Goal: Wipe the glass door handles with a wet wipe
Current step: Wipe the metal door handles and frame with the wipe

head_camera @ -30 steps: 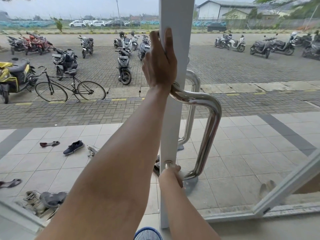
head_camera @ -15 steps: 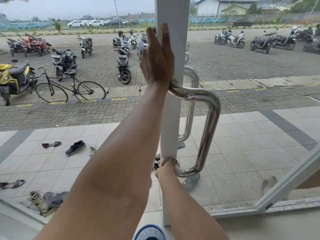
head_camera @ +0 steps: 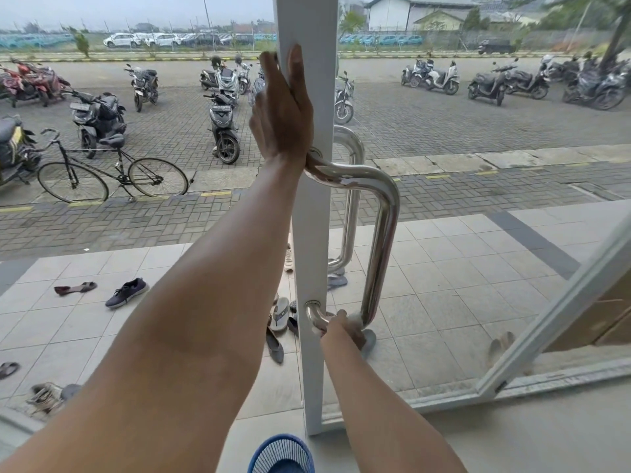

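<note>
Head view: through the glass we see a bicycle (head_camera: 112,175) and parked scooters (head_camera: 223,121) on the paving, loose shoes (head_camera: 126,292) on the tiles outside, and a blue fan grille (head_camera: 281,454) at the bottom edge. Our left forearm crosses the middle of the view and hides part of the white door frame (head_camera: 309,233). Our left hand (head_camera: 281,110) lies flat and open against that frame, fingers pointing up, just above the top mount of the chrome handle (head_camera: 384,227). Our right hand (head_camera: 343,331) is closed on the wet wipe (head_camera: 356,319), pressing it around the handle's bottom bend. A second handle (head_camera: 351,199) shows behind the glass.
</note>
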A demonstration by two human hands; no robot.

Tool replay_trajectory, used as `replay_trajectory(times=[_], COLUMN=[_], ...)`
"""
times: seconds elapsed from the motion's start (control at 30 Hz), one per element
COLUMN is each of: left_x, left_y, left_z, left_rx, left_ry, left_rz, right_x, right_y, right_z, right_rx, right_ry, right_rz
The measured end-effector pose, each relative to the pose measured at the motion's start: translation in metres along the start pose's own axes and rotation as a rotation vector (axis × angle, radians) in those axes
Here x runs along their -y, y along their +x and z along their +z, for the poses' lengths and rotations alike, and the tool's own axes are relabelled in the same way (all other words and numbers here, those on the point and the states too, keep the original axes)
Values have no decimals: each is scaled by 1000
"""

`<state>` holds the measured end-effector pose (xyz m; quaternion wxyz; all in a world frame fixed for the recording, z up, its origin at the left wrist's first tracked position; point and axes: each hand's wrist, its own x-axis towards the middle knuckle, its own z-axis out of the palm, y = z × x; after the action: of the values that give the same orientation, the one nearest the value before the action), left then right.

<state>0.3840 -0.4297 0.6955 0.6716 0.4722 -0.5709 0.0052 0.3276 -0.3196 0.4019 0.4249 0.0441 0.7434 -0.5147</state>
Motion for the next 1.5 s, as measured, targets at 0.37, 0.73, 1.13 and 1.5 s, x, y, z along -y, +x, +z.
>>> replay_trajectory(times=[0.37,0.73,1.13,1.5], left_x=[-3,-2,-9,0], left_y=[-11,-33,-47,-61], left_z=[-9,-25,-40,-45], left_rx=[44,-3,157,320], left_ry=[43,113,211,283], left_rz=[-9,158,538,587], right_x=[26,87,152,131], right_y=[24,-21,-68,-56], right_z=[-43,-51,-50,-58], right_rx=[-33,-144,-214,-100], right_ry=[-498,-445,-289,-410], right_rz=[-765,-1037,-1217,-1115])
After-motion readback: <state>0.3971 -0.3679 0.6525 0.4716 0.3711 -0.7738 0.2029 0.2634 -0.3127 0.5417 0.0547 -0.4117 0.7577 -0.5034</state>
